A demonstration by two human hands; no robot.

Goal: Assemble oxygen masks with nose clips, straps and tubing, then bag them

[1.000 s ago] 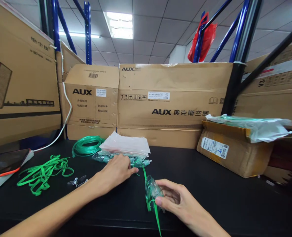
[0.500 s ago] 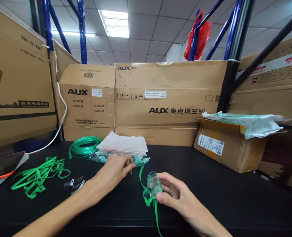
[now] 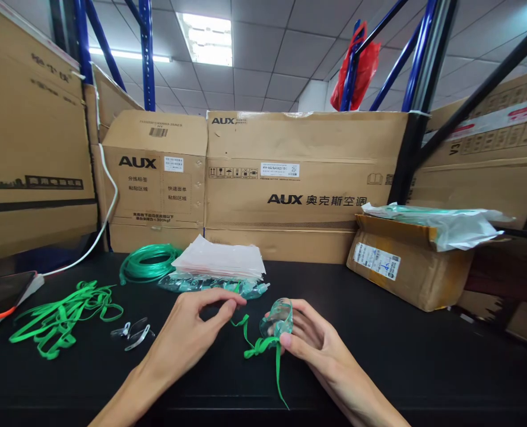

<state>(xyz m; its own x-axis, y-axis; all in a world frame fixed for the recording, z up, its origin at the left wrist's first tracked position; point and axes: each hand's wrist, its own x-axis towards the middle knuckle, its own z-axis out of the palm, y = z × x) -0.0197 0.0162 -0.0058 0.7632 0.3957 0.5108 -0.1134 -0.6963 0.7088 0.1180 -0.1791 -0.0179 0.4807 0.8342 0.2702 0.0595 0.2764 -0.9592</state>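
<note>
My right hand (image 3: 310, 341) is closed on a clear, green-tinted plastic mask (image 3: 278, 318) just above the black table (image 3: 424, 367). A green elastic strap (image 3: 257, 347) runs from the mask; one end hangs down toward the table's front edge. My left hand (image 3: 192, 326) pinches the strap's other end between thumb and fingertips, a little left of the mask. Behind my hands lies a row of more clear green masks (image 3: 210, 284) under a stack of clear plastic bags (image 3: 221, 259).
A pile of green straps (image 3: 61, 317) and small clear clips (image 3: 130, 333) lie at left, a coil of green tubing (image 3: 148, 263) behind. A phone (image 3: 0, 293) sits far left. An open carton with bagged goods (image 3: 406, 255) stands at right. Big cardboard boxes (image 3: 299, 184) wall the back.
My left hand drew back from the row of masks, pulling the strap's end toward me. My right hand lifted the mask slightly and tilted it. The strap now bends between the hands.
</note>
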